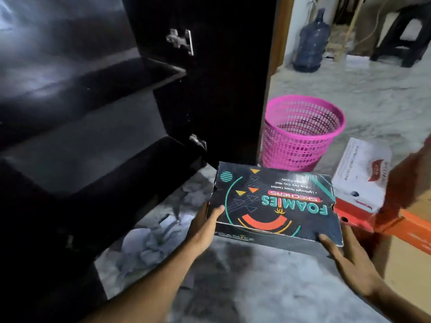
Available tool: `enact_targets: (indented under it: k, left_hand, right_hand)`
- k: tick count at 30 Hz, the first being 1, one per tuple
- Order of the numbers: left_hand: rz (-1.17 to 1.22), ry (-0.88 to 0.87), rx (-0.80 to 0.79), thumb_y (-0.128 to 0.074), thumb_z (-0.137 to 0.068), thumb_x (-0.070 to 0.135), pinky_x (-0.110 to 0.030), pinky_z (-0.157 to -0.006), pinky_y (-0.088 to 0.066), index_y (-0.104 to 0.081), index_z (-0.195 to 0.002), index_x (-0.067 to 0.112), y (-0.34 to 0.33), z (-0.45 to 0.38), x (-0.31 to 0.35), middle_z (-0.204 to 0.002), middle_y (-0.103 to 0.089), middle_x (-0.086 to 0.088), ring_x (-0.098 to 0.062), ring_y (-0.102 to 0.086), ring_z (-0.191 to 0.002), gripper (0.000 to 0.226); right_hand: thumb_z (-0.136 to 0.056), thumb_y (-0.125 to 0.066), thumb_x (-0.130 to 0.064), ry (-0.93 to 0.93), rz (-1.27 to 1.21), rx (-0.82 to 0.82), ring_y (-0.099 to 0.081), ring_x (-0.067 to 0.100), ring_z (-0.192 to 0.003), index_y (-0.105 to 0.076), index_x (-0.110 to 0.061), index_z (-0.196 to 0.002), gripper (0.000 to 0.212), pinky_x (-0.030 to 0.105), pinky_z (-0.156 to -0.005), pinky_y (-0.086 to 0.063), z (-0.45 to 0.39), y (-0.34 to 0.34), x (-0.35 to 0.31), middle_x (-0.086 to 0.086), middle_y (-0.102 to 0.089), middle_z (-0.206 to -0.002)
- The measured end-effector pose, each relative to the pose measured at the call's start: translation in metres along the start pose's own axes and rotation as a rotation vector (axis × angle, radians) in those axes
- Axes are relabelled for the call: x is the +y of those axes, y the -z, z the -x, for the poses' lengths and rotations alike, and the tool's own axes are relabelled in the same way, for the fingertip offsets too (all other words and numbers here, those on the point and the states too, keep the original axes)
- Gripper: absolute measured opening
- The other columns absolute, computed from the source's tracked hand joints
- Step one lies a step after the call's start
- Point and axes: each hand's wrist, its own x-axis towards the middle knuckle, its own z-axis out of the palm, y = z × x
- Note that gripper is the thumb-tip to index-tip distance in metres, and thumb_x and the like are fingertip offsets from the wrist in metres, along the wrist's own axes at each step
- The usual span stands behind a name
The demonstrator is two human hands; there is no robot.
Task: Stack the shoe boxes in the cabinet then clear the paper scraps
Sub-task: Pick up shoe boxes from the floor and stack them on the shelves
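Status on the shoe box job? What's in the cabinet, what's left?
Early. Done: nothing visible; the cabinet shelves show no boxes. In hand: the black Foamies box, held by the left hand and right hand. Left: shelve it, then the white box and orange boxes at right. Paper scraps lie on the floor by the cabinet; the pink basket stands nearby.

glossy dark cabinet (98, 127), matt cardboard box (275, 203) (printed), plastic basket (300, 134)
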Motion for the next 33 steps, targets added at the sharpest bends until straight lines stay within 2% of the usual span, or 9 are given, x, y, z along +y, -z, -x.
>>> enact_targets:
  k: [4, 7, 11, 13, 15, 21, 26, 29, 33]
  left_hand:
    - [0.140, 0.044, 0.189, -0.063, -0.092, 0.046, -0.038, -0.103, -0.053, -0.070, -0.114, 0.034, 0.059, -0.001, -0.006, -0.114, -0.075, 0.010, -0.014, -0.069, -0.112, 0.026]
    - [0.246, 0.027, 0.386, -0.067, -0.080, 0.053, -0.037, -0.102, -0.052, -0.073, -0.105, 0.032, 0.100, -0.008, -0.005, -0.113, -0.074, 0.008, -0.021, -0.067, -0.114, 0.033]
    - [0.287, -0.017, 0.462, -0.060, -0.101, 0.022, -0.012, -0.082, -0.043, -0.061, -0.135, 0.012, 0.146, -0.009, -0.008, -0.123, -0.063, 0.000, -0.015, -0.057, -0.116, 0.035]
    - [0.316, 0.003, 0.534, -0.059, -0.102, 0.021, -0.022, -0.090, -0.039, -0.059, -0.138, 0.010, 0.163, -0.010, -0.015, -0.128, -0.062, -0.004, -0.017, -0.055, -0.120, 0.038]
    - [0.345, 0.026, 0.613, -0.060, -0.101, 0.023, -0.031, -0.096, -0.040, -0.061, -0.137, 0.008, 0.175, -0.019, -0.024, -0.127, -0.063, -0.006, -0.021, -0.055, -0.122, 0.039]
    - [0.385, 0.091, 0.750, -0.067, -0.091, 0.043, -0.054, -0.101, -0.051, -0.063, -0.124, 0.013, 0.203, -0.054, -0.067, -0.117, -0.067, -0.012, -0.036, -0.063, -0.113, 0.044]
    - [0.403, 0.141, 0.891, -0.063, -0.097, 0.036, -0.025, -0.070, -0.042, -0.059, -0.129, 0.009, 0.226, -0.068, -0.089, -0.115, -0.062, -0.009, -0.021, -0.057, -0.098, 0.042]
    - [0.433, 0.147, 0.956, -0.064, -0.098, 0.036, -0.026, -0.080, -0.042, -0.054, -0.141, 0.010, 0.237, -0.079, -0.112, -0.136, -0.059, -0.015, -0.026, -0.056, -0.118, 0.051]
    - [0.395, 0.180, 1.053, -0.073, -0.091, 0.037, -0.031, -0.104, -0.036, -0.047, -0.149, 0.013, 0.252, -0.088, -0.129, -0.147, -0.052, -0.012, -0.030, -0.048, -0.135, 0.068]
  right_hand:
    - [-0.093, -0.055, -0.069, 0.101, 0.027, -0.139, -0.064, 0.015, -0.123, -0.040, -0.064, -0.136, 0.046, 0.055, -0.104, -0.053, -0.038, -0.050, -0.044, -0.016, -0.063, -0.137]
    - [-0.092, -0.054, -0.068, 0.179, 0.067, -0.190, -0.068, 0.018, -0.113, -0.044, -0.058, -0.130, 0.041, 0.049, -0.099, -0.054, -0.067, -0.091, -0.091, -0.013, -0.065, -0.129]
    - [-0.089, -0.057, -0.071, 0.214, 0.066, -0.239, -0.069, 0.016, -0.100, -0.051, -0.068, -0.111, 0.023, 0.050, -0.095, -0.056, -0.102, -0.138, -0.146, -0.010, -0.068, -0.115]
    - [-0.081, -0.053, -0.084, 0.187, 0.090, -0.322, -0.068, 0.028, -0.112, -0.051, -0.064, -0.119, 0.043, 0.056, -0.099, -0.055, -0.120, -0.161, -0.157, 0.002, -0.067, -0.127]
    - [-0.079, -0.052, -0.085, 0.161, 0.106, -0.356, -0.065, 0.034, -0.117, -0.050, -0.040, -0.135, 0.072, 0.058, -0.100, -0.054, -0.139, -0.187, -0.162, 0.009, -0.065, -0.135]
    - [-0.075, -0.055, -0.078, 0.084, -0.014, -0.405, -0.065, 0.036, -0.114, -0.045, -0.032, -0.130, 0.073, 0.056, -0.098, -0.055, -0.176, -0.268, -0.171, 0.010, -0.065, -0.129]
    - [-0.067, -0.061, -0.078, 0.005, -0.150, -0.415, -0.064, 0.037, -0.117, -0.048, -0.034, -0.130, 0.078, 0.060, -0.101, -0.053, -0.199, -0.347, -0.167, 0.011, -0.066, -0.127]
    - [-0.076, -0.067, -0.067, 0.015, -0.206, -0.468, -0.066, 0.029, -0.116, -0.055, -0.029, -0.127, 0.064, 0.056, -0.103, -0.053, -0.214, -0.392, -0.166, 0.003, -0.070, -0.122]
    - [-0.067, -0.070, -0.073, 0.053, -0.226, -0.505, -0.069, 0.029, -0.111, -0.060, -0.028, -0.123, 0.073, 0.056, -0.100, -0.055, -0.237, -0.444, -0.159, 0.003, -0.073, -0.117]
